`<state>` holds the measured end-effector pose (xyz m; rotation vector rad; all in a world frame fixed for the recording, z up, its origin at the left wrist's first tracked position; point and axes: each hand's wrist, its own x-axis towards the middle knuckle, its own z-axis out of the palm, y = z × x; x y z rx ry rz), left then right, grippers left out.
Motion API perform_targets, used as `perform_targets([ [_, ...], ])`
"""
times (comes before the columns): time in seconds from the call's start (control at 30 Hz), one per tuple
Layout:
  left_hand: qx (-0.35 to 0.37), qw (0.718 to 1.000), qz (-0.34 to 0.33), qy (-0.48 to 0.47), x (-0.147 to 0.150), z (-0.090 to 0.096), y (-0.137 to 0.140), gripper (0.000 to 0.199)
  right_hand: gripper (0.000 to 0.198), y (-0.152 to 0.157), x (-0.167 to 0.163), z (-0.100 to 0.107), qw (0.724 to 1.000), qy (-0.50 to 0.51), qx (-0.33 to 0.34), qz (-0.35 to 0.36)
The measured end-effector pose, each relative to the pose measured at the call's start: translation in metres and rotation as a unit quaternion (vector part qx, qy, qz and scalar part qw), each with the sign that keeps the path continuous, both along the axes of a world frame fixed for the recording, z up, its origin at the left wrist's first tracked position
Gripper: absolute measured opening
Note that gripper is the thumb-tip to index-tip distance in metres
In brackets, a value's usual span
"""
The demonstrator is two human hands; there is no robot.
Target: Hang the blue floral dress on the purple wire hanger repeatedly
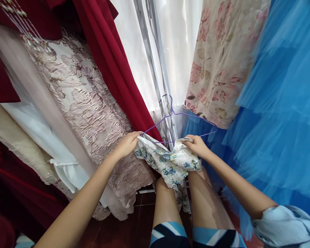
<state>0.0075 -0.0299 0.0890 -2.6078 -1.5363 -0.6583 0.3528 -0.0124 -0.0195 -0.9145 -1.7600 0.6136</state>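
A white blouse-like garment with blue and yellow flowers [170, 165] hangs between my two hands, in front of my knees. My left hand [129, 144] is closed on its left shoulder, by one end of a thin purple hanger [157, 123]. The fingers of my right hand [196, 145] pinch the other side of the neckline, near the hanger's lower bar. The hanger's left arm reaches into the garment at my left hand, while its right end sticks out bare beyond my right hand. Folds hide the garment's lower part between my legs.
Dark red cloth [119, 69] and a pink embossed dress [85, 93] hang at left. A floral dress [217, 65] and a blue tulle dress [281, 103] hang at right. Metal poles [155, 51] stand before a white curtain [181, 41]. Dark red tiles [126, 224] lie below.
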Motion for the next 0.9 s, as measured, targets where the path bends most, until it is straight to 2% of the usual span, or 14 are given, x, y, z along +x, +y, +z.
perform_targets([
  [0.2, 0.056, 0.99, -0.03, -0.125, 0.056, -0.002, 0.02, 0.037, 0.031, -0.008, -0.005, -0.001, 1.0, -0.021, -0.006, -0.008],
  [0.33, 0.083, 0.981, -0.019, -0.172, 0.078, -0.006, 0.03, 0.026, 0.028, -0.012, 0.001, 0.0, 1.0, -0.029, 0.01, 0.001],
  [0.43, 0.103, 0.979, 0.006, -0.178, 0.08, -0.008, 0.026, 0.024, 0.021, -0.014, 0.022, 0.004, 0.999, -0.017, 0.042, -0.008],
  [0.53, 0.128, 0.979, 0.009, -0.159, 0.077, -0.009, 0.017, 0.015, 0.021, -0.008, 0.056, 0.009, 0.992, 0.034, 0.086, -0.091],
  [0.63, 0.147, 0.979, 0.001, -0.141, 0.076, -0.008, 0.009, 0.016, 0.024, 0.006, 0.086, 0.015, 0.975, 0.08, 0.111, -0.175],
  [0.73, 0.147, 0.981, -0.002, -0.125, 0.077, -0.007, 0.006, 0.018, 0.026, 0.018, 0.101, 0.021, 0.975, 0.09, 0.096, -0.181],
  [0.9, 0.156, 0.977, 0.018, -0.147, 0.071, -0.005, 0.006, 0.018, 0.034, 0.022, 0.111, 0.028, 0.982, 0.105, 0.02, -0.155],
])
